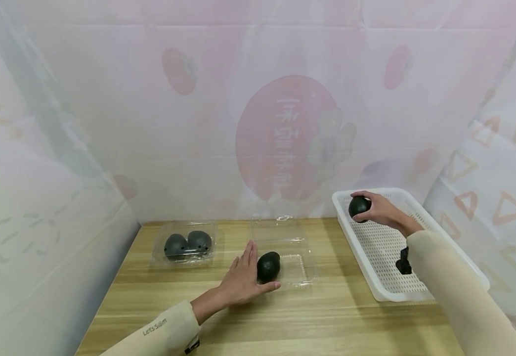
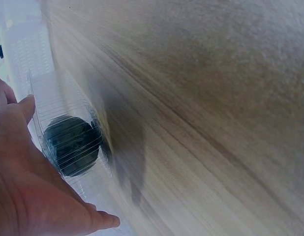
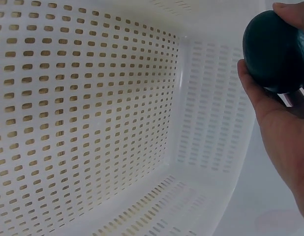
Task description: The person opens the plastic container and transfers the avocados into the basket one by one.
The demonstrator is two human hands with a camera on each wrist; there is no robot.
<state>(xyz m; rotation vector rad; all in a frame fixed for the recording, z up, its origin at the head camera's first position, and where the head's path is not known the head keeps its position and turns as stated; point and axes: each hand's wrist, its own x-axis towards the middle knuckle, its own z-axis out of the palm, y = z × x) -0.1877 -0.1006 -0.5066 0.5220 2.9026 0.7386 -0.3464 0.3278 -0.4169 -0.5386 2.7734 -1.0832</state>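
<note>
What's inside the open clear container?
One dark green fruit lies in the open container, near the left hand. In the head view, that hand covers part of the container; its floor under the fruit is hidden.

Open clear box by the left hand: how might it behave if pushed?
The box probably flexes, its clear plastic looking thin. It may slide, as the table looks smooth. The dark fruit inside could roll, being rounded with room beside it.

"Where can a hand pass?"
"Between open box [image 1: 294, 269] and basket [image 1: 400, 296], over bare table [image 1: 332, 277]."
"Into the box?"
"From above, right half; the left hand [image 1: 241, 279] and avocado [image 1: 269, 267] block the left."
"The basket?"
"High-sided, right hand [image 1: 381, 210] over its far left."
</note>
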